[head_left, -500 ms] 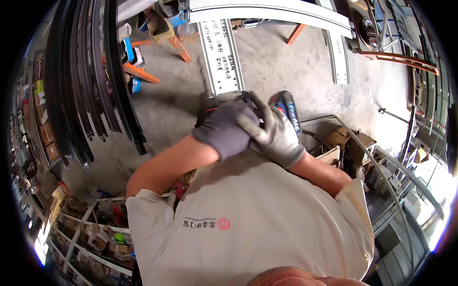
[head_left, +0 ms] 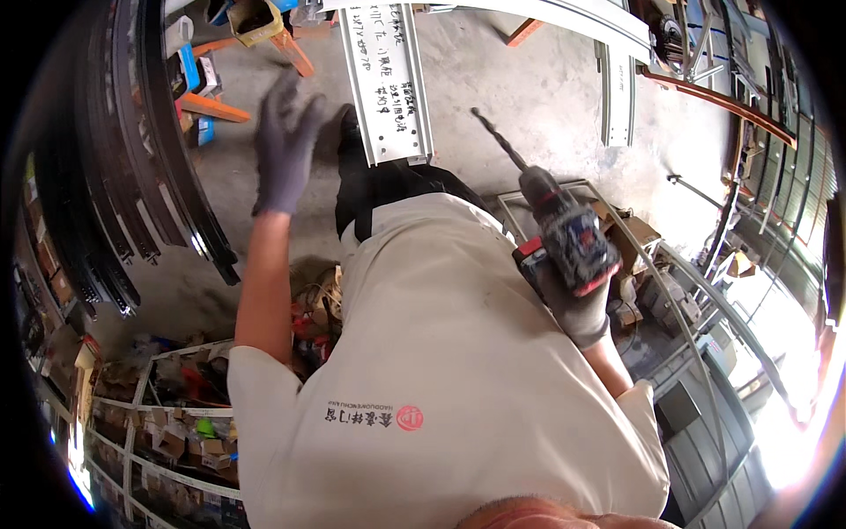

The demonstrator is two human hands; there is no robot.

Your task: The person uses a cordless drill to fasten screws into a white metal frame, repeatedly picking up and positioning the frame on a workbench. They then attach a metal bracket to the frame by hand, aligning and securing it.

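I see left hand [head_left: 286, 152] fingers spread wide; right hand [head_left: 578, 310] grips drill [head_left: 573, 231]. Drill body sits just ahead of right fingers, bit [head_left: 500, 141] pointing away.

The floor [head_left: 555, 97] is bare grey concrete, mottled, with a bright sheen toward its right side. At least 3 orange legs [head_left: 216, 108] stand at its far edge, most of them to the left. Nearer and left of the floor, a white-framed shelf [head_left: 185, 410] holds small cartons [head_left: 167, 443] and a bright green item [head_left: 205, 428]. Right of the floor, larger cartons [head_left: 636, 231] sit by a long grey rail [head_left: 680, 309]. Strong white light glares in 2 places: nearer and right of the floor, and, smaller, nearer and left.
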